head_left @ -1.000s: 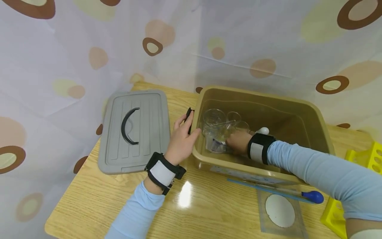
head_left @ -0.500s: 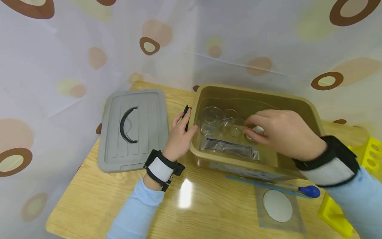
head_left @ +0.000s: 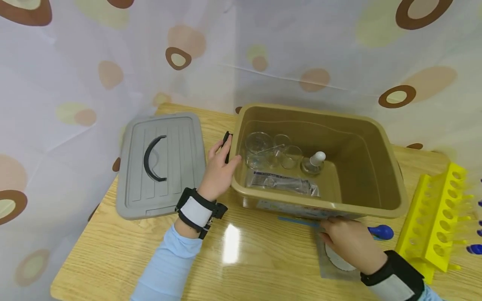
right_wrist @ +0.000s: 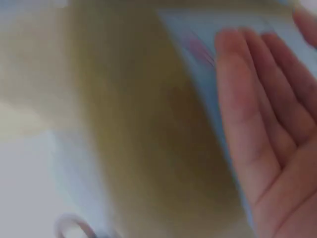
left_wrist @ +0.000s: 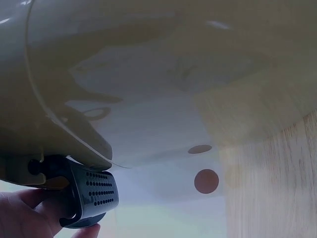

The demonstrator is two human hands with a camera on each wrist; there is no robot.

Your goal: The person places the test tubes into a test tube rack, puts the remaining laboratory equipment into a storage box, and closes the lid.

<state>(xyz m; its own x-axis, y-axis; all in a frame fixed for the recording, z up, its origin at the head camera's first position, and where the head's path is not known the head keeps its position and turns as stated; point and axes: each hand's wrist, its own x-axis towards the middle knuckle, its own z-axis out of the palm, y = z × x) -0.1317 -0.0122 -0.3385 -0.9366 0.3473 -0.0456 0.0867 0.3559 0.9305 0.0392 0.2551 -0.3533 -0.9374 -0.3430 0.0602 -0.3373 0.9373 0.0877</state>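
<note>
My left hand (head_left: 217, 174) grips the black latch (left_wrist: 94, 191) on the left end of a tan plastic bin (head_left: 370, 179), its thumb at the rim. My right hand (head_left: 352, 240) is in front of the bin, above a bag with a white disc (head_left: 337, 257), and partly covers a blue strip (head_left: 297, 220). In the blurred right wrist view its fingers (right_wrist: 242, 104) lie fairly straight and close together, with nothing held. Inside the bin stand several glass beakers (head_left: 291, 156), a glass rod (head_left: 269, 149), a white-topped glass bottle (head_left: 317, 159) and a clear packet with a tube-like item (head_left: 286, 183).
A grey lid (head_left: 175, 167) with a black handle lies left of the bin. Beyond my right hand are a blue rubber bulb (head_left: 382, 232), a yellow test tube rack (head_left: 433, 217) and several blue-tipped clear items (head_left: 474, 249) at the right edge.
My right hand has come out of the bin and moved down to its front side. The white-topped bottle now stands uncovered in the bin. The left hand keeps its place at the latch.
</note>
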